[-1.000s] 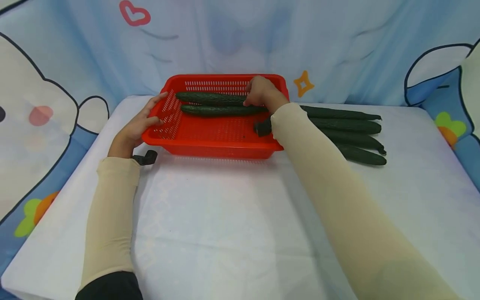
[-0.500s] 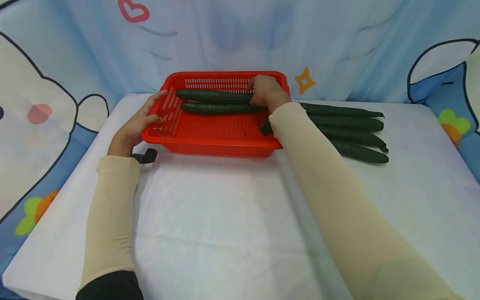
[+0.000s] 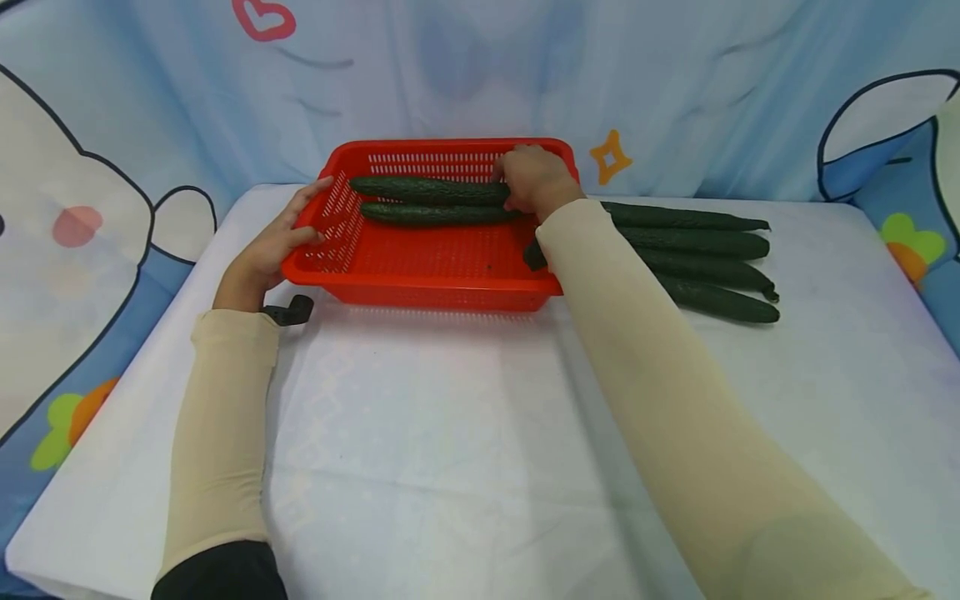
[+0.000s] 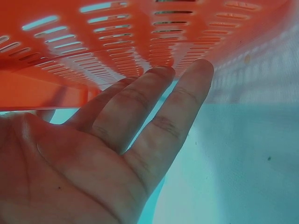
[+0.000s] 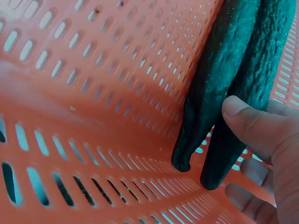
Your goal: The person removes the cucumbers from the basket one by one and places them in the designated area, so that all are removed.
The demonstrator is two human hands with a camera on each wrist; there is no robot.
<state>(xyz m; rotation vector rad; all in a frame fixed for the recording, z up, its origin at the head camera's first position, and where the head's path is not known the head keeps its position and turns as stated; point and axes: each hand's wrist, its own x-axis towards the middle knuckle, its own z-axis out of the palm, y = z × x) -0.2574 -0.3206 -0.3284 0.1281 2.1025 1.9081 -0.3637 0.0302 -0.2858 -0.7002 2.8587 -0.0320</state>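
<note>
A red plastic basket with slotted walls stands on the table, two cucumbers lying side by side along its back. My left hand holds the basket's left end, thumb over the rim; the left wrist view has its extended fingers against the slotted wall from outside. Inside the basket's right end, my right hand holds the rear cucumber near its end. In the right wrist view the thumb lies on this cucumber, with fingers beyond it. The front cucumber lies alongside; its right end is hidden in the head view.
Several more cucumbers lie in a row on the white-covered table, right of the basket, partly behind the right sleeve. A blue printed curtain hangs close behind the basket.
My right hand has shifted slightly right along the rear cucumber, so more of it shows. The cucumbers and basket hold their places; my left hand stays at the rim.
</note>
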